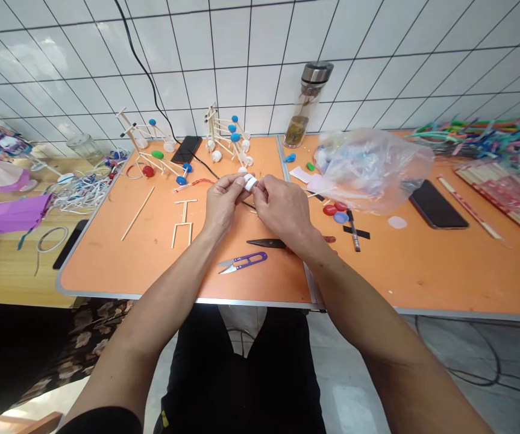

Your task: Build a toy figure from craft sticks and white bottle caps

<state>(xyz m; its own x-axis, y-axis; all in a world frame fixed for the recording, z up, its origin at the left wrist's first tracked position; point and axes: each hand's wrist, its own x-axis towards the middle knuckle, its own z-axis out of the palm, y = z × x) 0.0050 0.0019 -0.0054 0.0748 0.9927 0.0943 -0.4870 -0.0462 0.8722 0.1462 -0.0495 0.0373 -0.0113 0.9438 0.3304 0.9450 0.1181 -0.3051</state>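
Bare left hand (226,196), bare right hand (282,205), bare forearms (160,301) too; near left, a plain black fabric sleeve (101,422), and near centre, black cloth trousers (241,386) showing one small yellow mark (165,418) at left!

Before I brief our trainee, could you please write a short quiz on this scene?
1. True or false: the left hand holds the white piece.
2. Which colour shows on the handle of the snips?
A) green
B) purple
C) yellow
3. Fill the gap: as the picture shows it, the bag lies to the ___ of the bottle.

Key: 1. True; 2. B; 3. right.
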